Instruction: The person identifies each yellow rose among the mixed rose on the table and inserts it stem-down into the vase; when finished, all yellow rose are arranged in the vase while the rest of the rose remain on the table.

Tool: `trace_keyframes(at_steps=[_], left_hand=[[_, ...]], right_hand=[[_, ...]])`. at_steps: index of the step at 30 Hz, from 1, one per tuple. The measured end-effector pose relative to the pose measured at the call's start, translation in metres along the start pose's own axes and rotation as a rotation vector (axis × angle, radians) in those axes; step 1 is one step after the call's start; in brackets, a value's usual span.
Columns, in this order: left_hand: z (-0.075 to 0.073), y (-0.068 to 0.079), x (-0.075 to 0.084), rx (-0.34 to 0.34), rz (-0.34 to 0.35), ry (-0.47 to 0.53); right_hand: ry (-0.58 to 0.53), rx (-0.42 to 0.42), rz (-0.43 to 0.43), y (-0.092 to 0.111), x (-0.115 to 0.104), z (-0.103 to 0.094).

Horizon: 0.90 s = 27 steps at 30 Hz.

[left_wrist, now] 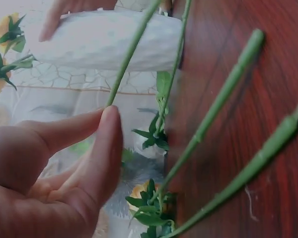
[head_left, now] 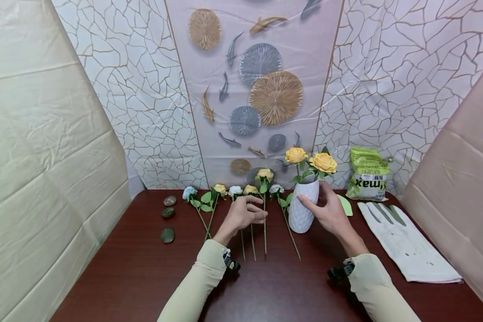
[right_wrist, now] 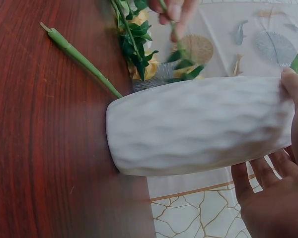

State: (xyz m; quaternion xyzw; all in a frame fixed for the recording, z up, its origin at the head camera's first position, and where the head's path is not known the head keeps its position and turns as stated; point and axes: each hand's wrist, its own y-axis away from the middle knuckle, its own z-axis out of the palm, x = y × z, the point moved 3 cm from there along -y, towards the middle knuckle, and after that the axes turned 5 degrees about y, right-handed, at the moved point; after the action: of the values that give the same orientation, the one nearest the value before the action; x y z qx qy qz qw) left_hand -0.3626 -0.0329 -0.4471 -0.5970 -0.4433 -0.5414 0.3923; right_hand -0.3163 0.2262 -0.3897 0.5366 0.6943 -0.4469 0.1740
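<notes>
In the head view, my left hand (head_left: pixel 243 215) pinches the stem of a yellow rose (head_left: pixel 264 174) between thumb and finger; its bloom points up. The left wrist view shows that green stem (left_wrist: pixel 131 52) at the fingertips. My right hand (head_left: pixel 330 210) holds a white textured vase (head_left: pixel 303 208) near its top, thumb on the near side and fingers round the far side. Slightly tilted to the right, the vase carries two yellow roses (head_left: pixel 323 162). Between the hands, a whitish rose (head_left: pixel 276 189) lies on the table, its stem toward me.
More roses lie left of the vase: a blue one (head_left: pixel 189 192), a white one (head_left: pixel 235 191) and yellow ones (head_left: pixel 220 189). Three stones (head_left: pixel 167 235) line the table's left. To the right are a green bag (head_left: pixel 368 174), white gloves (head_left: pixel 410 246) and a light green flat piece (head_left: pixel 345 206).
</notes>
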Motion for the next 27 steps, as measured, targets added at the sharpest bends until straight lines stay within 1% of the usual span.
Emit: trace_keyframes(at_steps=[2,7,12,15,18,21,24,27], left_hand=[[0.002,-0.001,0.003,0.018,0.038,0.030],[0.009,-0.001,0.015,0.078,0.171,0.105],[0.014,-0.001,0.035,0.138,0.308,0.171],[0.016,-0.002,0.046,0.164,0.375,0.245],[0.019,-0.006,0.061,0.183,0.436,0.324],[0.024,-0.011,0.080,0.184,0.504,0.405],[0.032,-0.014,0.100,0.194,0.593,0.446],[0.039,-0.017,0.116,0.207,0.670,0.487]], right_hand=[[0.000,-0.002,0.003,0.000,0.001,0.001],[-0.004,0.000,0.001,0.001,0.002,0.001],[-0.011,0.008,-0.005,-0.001,0.002,0.001],[-0.017,0.001,-0.003,-0.001,0.002,0.002],[-0.026,-0.005,-0.004,-0.002,0.002,0.002],[-0.038,-0.010,0.003,-0.002,0.001,0.002],[-0.049,-0.009,0.015,-0.001,0.001,0.001],[-0.053,-0.016,0.014,-0.001,0.002,0.001]])
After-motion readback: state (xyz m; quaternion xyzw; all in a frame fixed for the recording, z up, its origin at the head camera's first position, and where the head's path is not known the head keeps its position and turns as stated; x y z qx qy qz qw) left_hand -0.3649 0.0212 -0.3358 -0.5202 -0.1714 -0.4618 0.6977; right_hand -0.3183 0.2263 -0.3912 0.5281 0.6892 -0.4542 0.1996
